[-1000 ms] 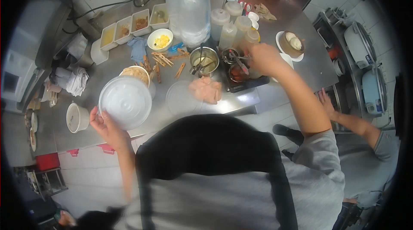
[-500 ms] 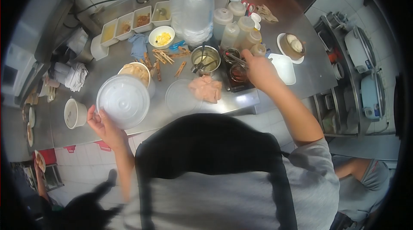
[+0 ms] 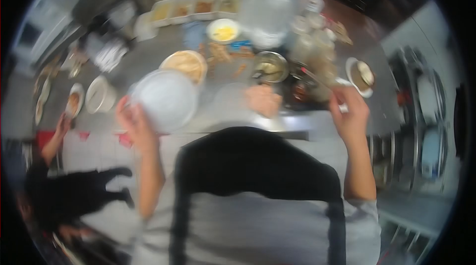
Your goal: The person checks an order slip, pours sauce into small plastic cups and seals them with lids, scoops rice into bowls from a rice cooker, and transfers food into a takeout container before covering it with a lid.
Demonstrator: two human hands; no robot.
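My left hand grips a round translucent plastic lid by its left edge. The lid hangs in front of a white tub of pale beige food and overlaps the tub's near side. Off to the right, my right hand is closed, with its fingers bent, around a thin utensil. That utensil points left over a dark tray of sauce jars; blur hides its exact kind. Between my hands, a crumpled pinkish-orange cloth lies near the counter edge beside another clear round lid.
A metal pot stands behind the cloth. Farther back are a bowl of yellow food, food trays, plastic bags and squeeze bottles. At far left, another person's hand touches a plate.
My right hand has drawn back from the sauce jars, rightward and toward me. The left hand still holds the lid. The view has shifted, and the other person's plate is now at the counter.
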